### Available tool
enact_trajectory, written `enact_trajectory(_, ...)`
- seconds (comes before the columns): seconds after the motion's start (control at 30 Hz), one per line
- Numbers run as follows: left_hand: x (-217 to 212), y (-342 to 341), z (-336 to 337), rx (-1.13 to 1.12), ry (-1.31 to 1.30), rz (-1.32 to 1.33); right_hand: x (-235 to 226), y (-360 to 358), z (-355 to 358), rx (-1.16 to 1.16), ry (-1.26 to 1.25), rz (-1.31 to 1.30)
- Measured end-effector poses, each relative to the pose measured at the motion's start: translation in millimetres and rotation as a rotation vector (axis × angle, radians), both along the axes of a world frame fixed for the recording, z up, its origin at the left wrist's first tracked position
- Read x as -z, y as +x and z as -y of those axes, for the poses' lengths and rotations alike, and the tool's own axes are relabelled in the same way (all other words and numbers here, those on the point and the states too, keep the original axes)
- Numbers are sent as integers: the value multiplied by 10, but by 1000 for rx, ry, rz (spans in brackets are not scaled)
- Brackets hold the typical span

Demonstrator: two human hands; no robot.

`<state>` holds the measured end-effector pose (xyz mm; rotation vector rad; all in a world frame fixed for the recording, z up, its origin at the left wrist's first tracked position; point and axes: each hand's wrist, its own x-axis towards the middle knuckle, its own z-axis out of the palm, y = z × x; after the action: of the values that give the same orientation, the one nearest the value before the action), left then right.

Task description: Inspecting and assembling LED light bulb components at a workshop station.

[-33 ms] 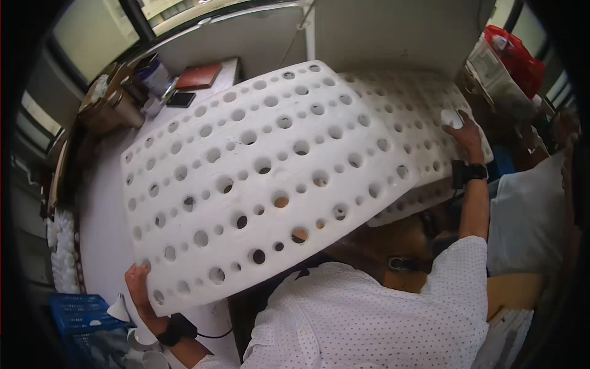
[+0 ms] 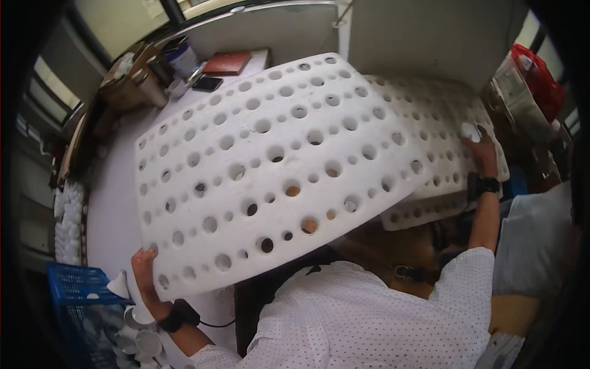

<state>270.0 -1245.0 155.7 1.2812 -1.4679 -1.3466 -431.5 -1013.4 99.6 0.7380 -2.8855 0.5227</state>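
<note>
Holding the big white perforated foam panel (image 2: 276, 172) level looks like the thing to get right: it fills the middle of the frame, raised above the white bench (image 2: 114, 203), with the left hand (image 2: 145, 270) clamped on its lower-left corner. The right hand (image 2: 481, 154), at the right of the frame, seems closed on a second perforated sheet (image 2: 430, 111) behind, though its fingers are hard to make out. Keeping both grips firm should stop the panel flexing or tipping toward the blue crate (image 2: 80, 295) at lower left.

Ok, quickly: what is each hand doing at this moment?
Left hand: closed on the lower corner of the big white foam sheet with round holes.
Right hand: gripping its far edge.
</note>
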Motion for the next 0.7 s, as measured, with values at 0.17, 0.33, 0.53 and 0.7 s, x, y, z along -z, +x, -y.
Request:
enact_trajectory(0.17,815,503,53,-261,-26,-68,224,-664,-559,50,178,-508)
enact_trajectory(0.33,1229,756,-131,-595,9,-193,-42,1320,312,-553,-702,109)
enact_trajectory(0.53,1706,1224,278,-1012,151,42,305,3432,1451,-1138,-610,692)
enact_trajectory(0.7,1995,1791,221,-997,225,424,587,4155,2328,-1457,-465,753)
